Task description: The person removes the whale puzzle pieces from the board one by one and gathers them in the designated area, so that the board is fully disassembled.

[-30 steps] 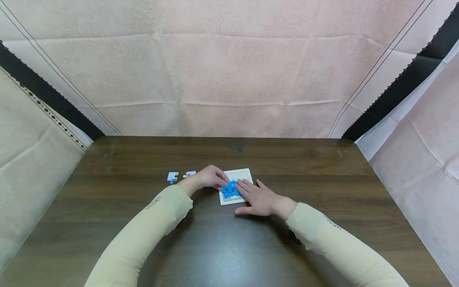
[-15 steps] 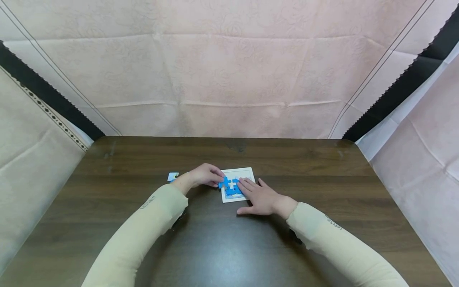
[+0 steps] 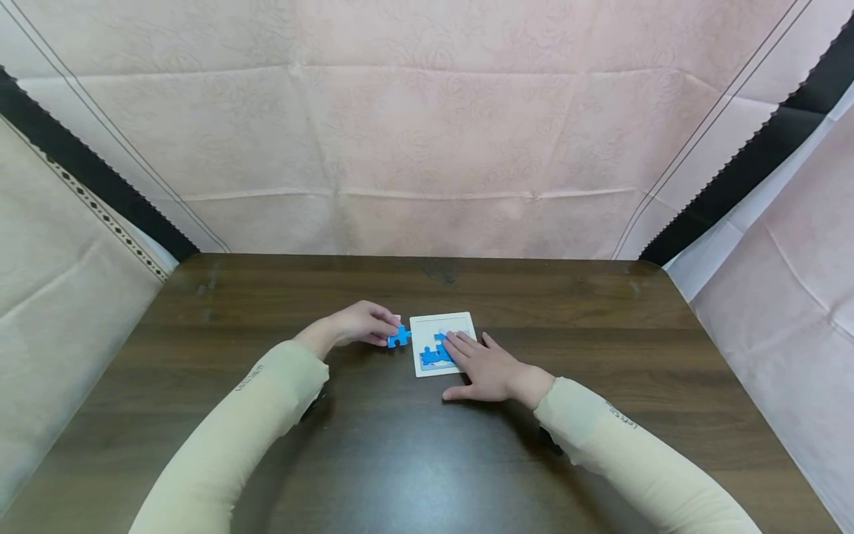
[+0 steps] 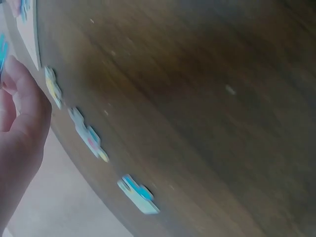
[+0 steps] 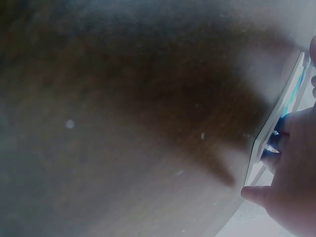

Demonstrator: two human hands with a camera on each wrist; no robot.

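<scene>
In the head view, my left hand (image 3: pixel 353 325) pinches a blue jigsaw piece (image 3: pixel 398 337) just left of a white-framed puzzle board (image 3: pixel 440 317). The piece and the board are apart. Several blue jigsaw pieces (image 3: pixel 434 356) lie in the lower and right part of the board, partly covered by fingers. My right hand (image 3: pixel 488 372) rests on the board's right side with straight fingers, its thumb spread out beside the near edge. In the left wrist view, only a sliver of the held piece shows past the left fingers. The right wrist view shows the right hand (image 5: pixel 298 158) over the board's edge.
Three loose jigsaw pieces lie in a row on the brown table in the left wrist view: one near the hand (image 4: pixel 53 87), a middle piece (image 4: pixel 89 134) and a blue-and-white piece (image 4: pixel 139 195). Pale cloth (image 3: pixel 427 148) hangs behind the table (image 3: pixel 427 460).
My left hand has moved left, drawing the blue jigsaw piece off the board and leaving a white area there. My right hand has barely moved. The loose pieces are now hidden in the head view.
</scene>
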